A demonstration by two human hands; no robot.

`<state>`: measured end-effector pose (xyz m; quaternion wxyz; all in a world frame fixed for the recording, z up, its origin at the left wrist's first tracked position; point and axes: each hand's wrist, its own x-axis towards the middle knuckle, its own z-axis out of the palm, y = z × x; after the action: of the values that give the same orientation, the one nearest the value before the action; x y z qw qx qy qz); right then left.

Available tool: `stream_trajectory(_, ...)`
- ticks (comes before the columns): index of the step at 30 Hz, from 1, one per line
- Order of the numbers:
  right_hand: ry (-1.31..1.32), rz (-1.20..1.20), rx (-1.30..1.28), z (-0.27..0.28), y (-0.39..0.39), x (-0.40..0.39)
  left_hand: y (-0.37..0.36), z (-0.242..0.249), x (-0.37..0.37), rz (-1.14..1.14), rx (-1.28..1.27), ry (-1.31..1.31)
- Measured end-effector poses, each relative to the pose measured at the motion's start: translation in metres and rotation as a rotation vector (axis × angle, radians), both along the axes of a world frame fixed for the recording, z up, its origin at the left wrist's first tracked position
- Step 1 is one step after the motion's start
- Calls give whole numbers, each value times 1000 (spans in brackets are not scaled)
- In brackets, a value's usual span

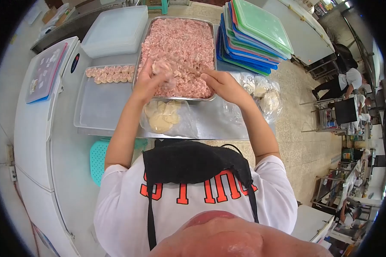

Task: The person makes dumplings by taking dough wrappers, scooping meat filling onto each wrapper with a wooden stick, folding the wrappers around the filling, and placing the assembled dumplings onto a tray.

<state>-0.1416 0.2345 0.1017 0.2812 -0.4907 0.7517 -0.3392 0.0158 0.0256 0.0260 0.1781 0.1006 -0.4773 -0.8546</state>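
My left hand (pixel 148 81) is closed around a dumpling (pixel 162 68), a wrapper with pink filling, blurred by motion, above the near left part of a metal tray (pixel 176 19). Minced meat (pixel 180 38) fills that tray. My right hand (pixel 221 83) pinches a thin stick-like tool (pixel 192 69) whose tip points toward my left hand; its exact kind is too blurred to tell. Just below the tray lies a stack of round dough wrappers (pixel 162 118) on a clear plastic bag. To the left, a translucent tray (pixel 103 105) carries rows of filled dumplings (pixel 110 74) along its far edge.
Stacked translucent trays (pixel 115 32) stand at the back left, and stacked coloured lids (pixel 259 30) at the back right. Bagged wrappers (pixel 266 96) lie beside my right forearm. A white freezer (pixel 36 128) borders the left side. Other people (pixel 351 79) are farther off to the right.
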Motion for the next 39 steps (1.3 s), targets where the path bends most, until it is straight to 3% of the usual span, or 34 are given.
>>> stream_trajectory(2,15,46,-44,6,8,2,10,24,3,110,-591,-10)
stream_trajectory(3,32,90,-90,9,10,4,9,23,4,114,-590,-13)
stream_trajectory(5,127,139,-104,17,14,8,4,22,2,49,-914,-21)
stream_trajectory(8,249,188,-180,7,14,15,6,35,5,-152,-930,-145)
stream_trajectory(12,348,218,-316,-27,6,6,-6,-7,1,-67,-997,-296)
stream_trajectory(15,463,228,-244,-34,-1,-13,-7,-19,-1,33,-1047,-360)
stream_trajectory(17,596,121,-169,-29,4,-4,-4,-3,-2,-52,-675,-458)
stream_trajectory(18,731,14,-96,-23,5,3,-8,-10,-2,-48,-685,-447)
stream_trajectory(20,720,-27,-187,-46,5,8,-17,-30,-4,35,-796,-321)
stream_trajectory(21,642,0,-190,-61,5,7,-15,-11,-1,-127,-728,-456)
stream_trajectory(24,487,22,-231,-91,14,-13,-18,-24,1,-184,-819,-569)
stream_trajectory(26,581,42,293,-105,22,-28,-19,-36,11,-100,-908,-478)
stream_trajectory(28,556,-38,324,-70,25,-18,-19,-32,10,-12,-989,-377)
stream_trajectory(30,270,-155,12,-56,31,-19,-16,-17,8,78,-1073,-191)
stream_trajectory(31,273,-155,9,-45,29,-15,-14,-9,6,80,-1074,-189)
stream_trajectory(33,29,10,-75,-31,25,2,-11,4,3,-3,-1172,-165)
stream_trajectory(36,125,81,-177,-36,14,17,-10,21,1,-99,-1225,-181)
stream_trajectory(37,373,60,-199,-26,13,16,-11,18,1,-97,-1222,-178)
stream_trajectory(39,516,-33,-132,-2,13,36,-14,10,-1,-35,-1045,-293)
